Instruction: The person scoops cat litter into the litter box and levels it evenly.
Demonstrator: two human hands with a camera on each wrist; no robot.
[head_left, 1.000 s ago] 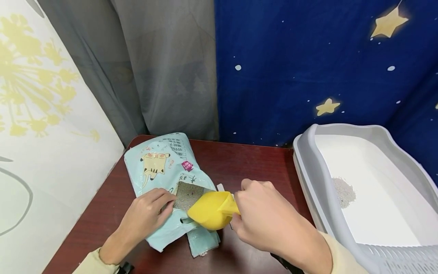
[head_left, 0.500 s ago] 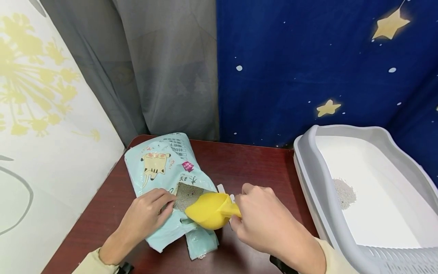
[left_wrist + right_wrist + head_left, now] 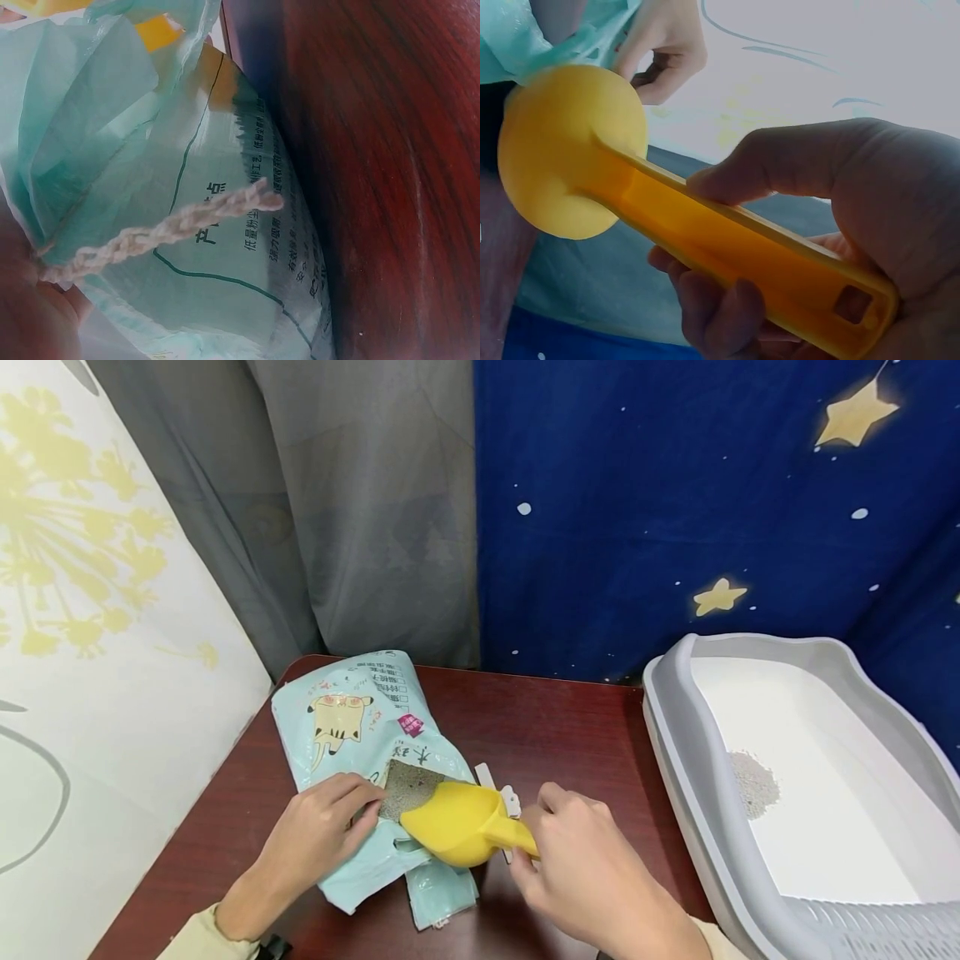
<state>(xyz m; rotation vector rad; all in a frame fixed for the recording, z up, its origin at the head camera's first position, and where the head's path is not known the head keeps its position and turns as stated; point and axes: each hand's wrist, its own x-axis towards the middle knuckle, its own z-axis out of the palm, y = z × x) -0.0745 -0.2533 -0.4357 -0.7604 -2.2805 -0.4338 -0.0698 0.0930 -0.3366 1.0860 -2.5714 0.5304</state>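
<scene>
Dark red counter [image 3: 540,727]: the left hand [image 3: 318,831] pinches the litter bag [image 3: 352,727] open while the right hand [image 3: 592,877] grips the yellow scoop [image 3: 450,831] at its mouth. Best dig deep and lift level, keeping the opening wide.

litter tray [image 3: 678,710]: right and lower edges cut off
yellow scoop [image 3: 457,822]: mouth hidden inside bag [image 3: 352,710]

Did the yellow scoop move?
Yes. The yellow scoop slid a little left, deeper into the litter bag opening, away from the grey litter box.
</scene>
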